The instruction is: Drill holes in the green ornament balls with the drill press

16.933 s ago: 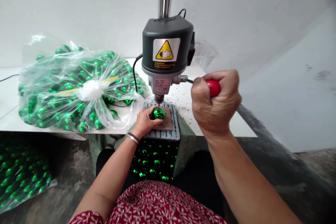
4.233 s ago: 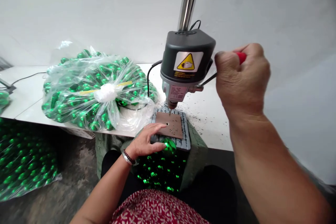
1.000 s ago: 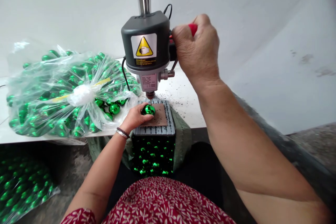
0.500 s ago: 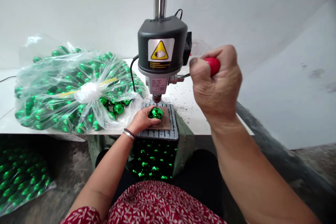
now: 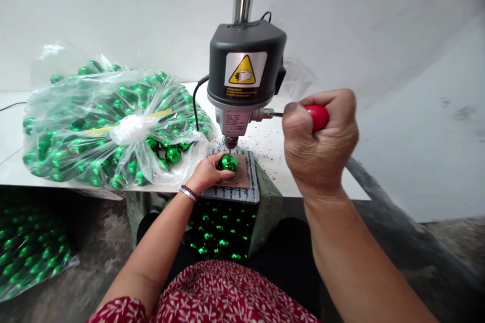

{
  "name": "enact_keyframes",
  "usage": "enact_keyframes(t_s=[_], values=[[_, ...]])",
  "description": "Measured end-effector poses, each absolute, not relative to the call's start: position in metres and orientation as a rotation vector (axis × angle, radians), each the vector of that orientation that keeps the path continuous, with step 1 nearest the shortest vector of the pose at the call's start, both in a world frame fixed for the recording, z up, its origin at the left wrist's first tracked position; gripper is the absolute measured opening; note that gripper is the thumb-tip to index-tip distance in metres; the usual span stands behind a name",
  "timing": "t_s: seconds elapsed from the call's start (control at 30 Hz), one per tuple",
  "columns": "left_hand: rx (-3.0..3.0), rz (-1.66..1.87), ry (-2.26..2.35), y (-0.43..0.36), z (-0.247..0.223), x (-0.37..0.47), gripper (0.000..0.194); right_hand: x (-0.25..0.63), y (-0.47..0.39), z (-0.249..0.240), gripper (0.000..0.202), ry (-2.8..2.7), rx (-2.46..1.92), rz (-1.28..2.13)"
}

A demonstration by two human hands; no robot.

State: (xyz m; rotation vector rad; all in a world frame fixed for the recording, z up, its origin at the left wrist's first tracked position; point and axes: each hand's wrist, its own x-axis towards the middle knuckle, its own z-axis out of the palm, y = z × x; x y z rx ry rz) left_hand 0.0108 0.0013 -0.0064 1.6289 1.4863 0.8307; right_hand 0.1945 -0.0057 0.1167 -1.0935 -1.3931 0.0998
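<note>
Green ball point(image 5: 229, 163): 1 pc., glossy; sits on brown pad point(image 5: 241, 180) atop grey base plate point(image 5: 231, 196), directly under drill bit point(image 5: 229, 152). We can't tell if the tip is in the shell or only at it.
Risk, slip: we judge the round, slick shell could roll or spin under the bit if our pinch loosens; cause, curved surface, no clamp seen, only fingers.
Risk, crack: shell looks thin; too hard a pull on lever point(image 5: 278, 114) could split it.
Risk, fingers: our index lies v. near the bit; a skid off the curve could nick it.
Risk, snag: loose edge of clear bag point(image 5: 132, 130) lies just beside the plate, so it could drift toward chuck point(image 5: 230, 142).
L hand point(image 5: 206, 174): clamped on ball, thumb on near side, index on far side; forearm rises from lower L, bracelets point(image 5: 188, 193) at wrist.
R hand point(image 5: 322, 149): fist closed round red knob point(image 5: 318, 117), well apart from ball & higher in view; forearm rises from lower R, wrist approx. straight, thumb toward drill head point(image 5: 246, 60).
</note>
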Motion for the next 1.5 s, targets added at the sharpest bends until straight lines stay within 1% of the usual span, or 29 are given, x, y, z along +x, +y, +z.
enact_keyframes(t_s=[0.17, 0.3, 0.5, 0.77, 1.03, 1.3, 1.4, 1.5], values=[[1.662, 0.809, 1.502, 0.002, -0.009, 0.011, 0.055, 0.195, -0.005, 0.110, 0.021, -1.383, -1.070, -0.013], [1.682, 0.808, 1.539, 0.001, -0.009, 0.012, 0.060, 0.194, -0.005, 0.106, 0.020, -1.364, -1.060, -0.116], [1.674, 0.803, 1.558, 0.000, -0.010, 0.012, 0.065, 0.194, -0.008, 0.101, 0.019, -1.354, -1.043, -0.162], [1.670, 0.816, 1.549, 0.000, -0.013, 0.012, 0.058, 0.193, -0.014, 0.084, 0.016, -1.362, -0.990, -0.258], [1.680, 0.838, 1.507, 0.000, -0.015, 0.010, 0.050, 0.191, -0.015, 0.064, 0.013, -1.327, -0.957, -0.262], [1.673, 0.828, 1.534, -0.001, -0.012, 0.012, 0.047, 0.191, -0.018, 0.046, 0.017, -1.360, -0.932, -0.228], [1.686, 0.808, 1.563, 0.000, -0.011, 0.013, 0.048, 0.191, -0.015, 0.053, 0.020, -1.342, -0.929, -0.195], [1.676, 0.809, 1.583, 0.000, -0.010, 0.014, 0.051, 0.191, -0.005, 0.088, 0.025, -1.297, -0.993, -0.153]])
